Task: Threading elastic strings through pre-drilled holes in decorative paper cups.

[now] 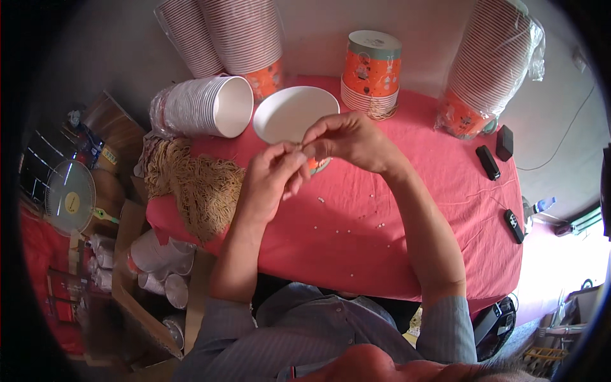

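Note:
Over the red-covered table, my left hand (270,175) and my right hand (356,141) meet with fingertips pinched together. Whatever lies between them is too small to make out. Just behind and below the fingers stands a white-lined paper bucket (289,113), mouth up, its orange outer side partly hidden by my hands. To the left, a thick bundle of tan string (197,184) hangs over the table's edge. A short upturned stack of orange paper buckets (373,67) is at the back, with loops of tan string (383,109) by its rims.
A stack of white buckets (210,108) lies on its side at the back left, before tall wrapped stacks (245,38). Another wrapped stack (487,63) leans at right, near small black devices (487,162). Tiny white bits (337,231) dot the red cloth (318,254). A cardboard box (137,299) sits below left.

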